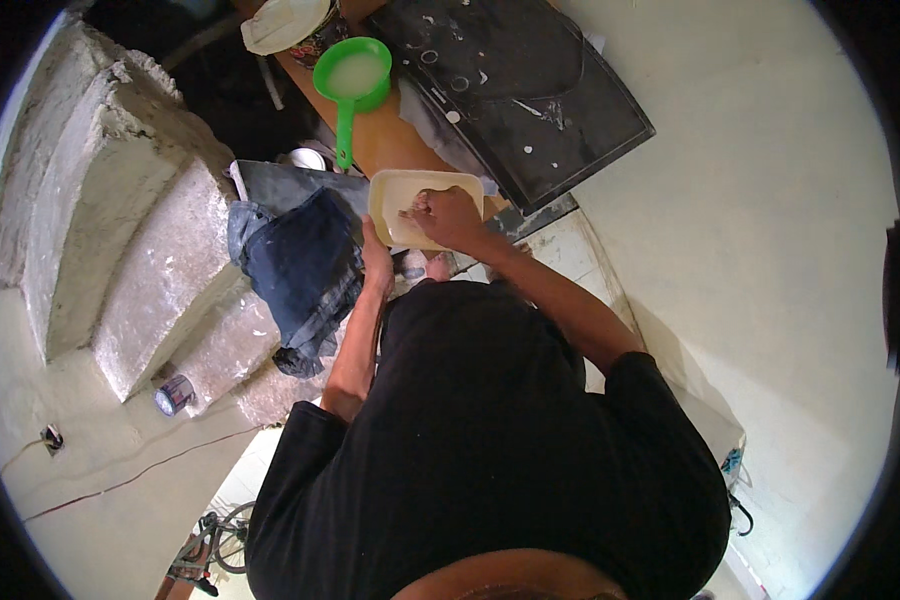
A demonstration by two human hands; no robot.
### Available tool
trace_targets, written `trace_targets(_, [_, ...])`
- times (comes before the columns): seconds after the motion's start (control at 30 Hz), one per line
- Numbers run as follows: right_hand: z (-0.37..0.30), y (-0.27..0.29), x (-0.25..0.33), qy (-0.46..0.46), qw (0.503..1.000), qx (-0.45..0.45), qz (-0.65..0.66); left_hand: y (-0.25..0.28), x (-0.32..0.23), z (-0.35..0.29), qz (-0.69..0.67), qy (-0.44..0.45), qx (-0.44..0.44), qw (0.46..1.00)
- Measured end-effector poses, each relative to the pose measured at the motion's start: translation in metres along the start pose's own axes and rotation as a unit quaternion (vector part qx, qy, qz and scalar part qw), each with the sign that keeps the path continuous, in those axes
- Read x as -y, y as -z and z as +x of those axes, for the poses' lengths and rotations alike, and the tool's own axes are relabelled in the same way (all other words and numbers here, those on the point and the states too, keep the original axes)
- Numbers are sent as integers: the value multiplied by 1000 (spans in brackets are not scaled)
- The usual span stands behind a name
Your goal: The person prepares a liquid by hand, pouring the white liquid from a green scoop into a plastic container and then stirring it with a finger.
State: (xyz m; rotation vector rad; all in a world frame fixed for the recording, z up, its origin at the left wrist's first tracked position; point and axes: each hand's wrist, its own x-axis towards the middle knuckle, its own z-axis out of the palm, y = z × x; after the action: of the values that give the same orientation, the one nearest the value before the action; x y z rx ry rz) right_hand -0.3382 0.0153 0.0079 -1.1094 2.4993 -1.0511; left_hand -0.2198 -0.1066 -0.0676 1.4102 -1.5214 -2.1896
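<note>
A shallow cream plastic tub (382,185) with rounded corners is in front of me, with a whitish substance in its bottom. My left hand (373,252) is closed on the tub's left side, its thumb up along the wall. Inside the tub is my right hand (452,218), its fingers curled inward with pale smears on them. Whatever those fingers grip is too small to make out. Beyond the tub's upper left, a green plastic dipper (345,130) holding a cloudy whitish liquid rests on a brown board (395,140).
Dark blue cloth (305,260) drapes over something left of the tub. Rough whitish steps (160,265) rise on the left, a small can (174,395) at their foot. A black panel (530,100) with white spatters lies at the far side. Pale wall (750,200) bounds the right.
</note>
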Motion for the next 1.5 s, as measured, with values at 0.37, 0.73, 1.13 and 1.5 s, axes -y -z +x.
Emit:
trace_targets(0.37, [43,7,-3,93,991,-23,-91,-2,-7,-6,0,-9,4,1000])
trace_targets(0.73, [-22,50,-17,-26,993,32,-108,-4,-8,-9,3,13,23,1000])
trace_targets(1.13, [-6,1,-6,71,989,40,-125,2,37,38,27,-20,61,998])
trace_targets(1.5, [8,21,-27,257,935,41,-239,1,5,0,-53,-72,124,988])
